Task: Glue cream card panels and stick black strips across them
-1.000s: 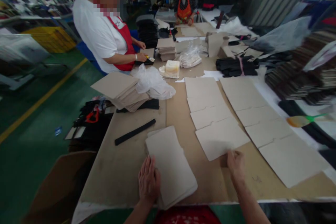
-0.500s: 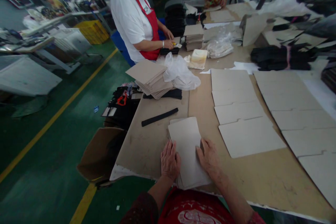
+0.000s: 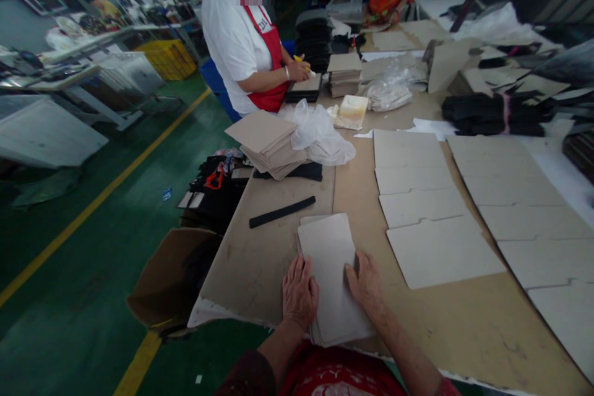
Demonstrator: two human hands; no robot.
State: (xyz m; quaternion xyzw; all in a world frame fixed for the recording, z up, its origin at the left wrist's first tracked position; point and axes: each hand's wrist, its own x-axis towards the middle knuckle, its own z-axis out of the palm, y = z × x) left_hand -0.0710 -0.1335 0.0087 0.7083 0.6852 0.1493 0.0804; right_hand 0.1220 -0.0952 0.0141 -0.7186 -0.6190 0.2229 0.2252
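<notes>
A small stack of grey-beige cardboard sheets (image 3: 330, 278) lies at the table's front edge, its sheets slightly out of line. Along its left side rests my left hand (image 3: 299, 294), fingers stretched forward and thumb by the top sheet. My right hand (image 3: 366, 281) touches the right edge with its thumb and fingers apart; part of its fingers is hidden by the hand itself. Beyond the stack lies a black strip (image 3: 282, 212). To the right, overlapping cardboard sheets (image 3: 443, 250) form one row, and more sheets (image 3: 552, 253) form a second.
A taller cardboard pile (image 3: 266, 139) with a clear plastic bag (image 3: 320, 133) stands farther back. Left of the table is an open carton (image 3: 162, 278) on the floor. Across the table a co-worker in a red apron (image 3: 271, 52) holds a yellow-handled tool.
The view has tilted slightly, so the table sits a little lower. My hands keep their places at the stack. The co-worker's hand with the yellow-handled tool has shifted over a dark-edged board.
</notes>
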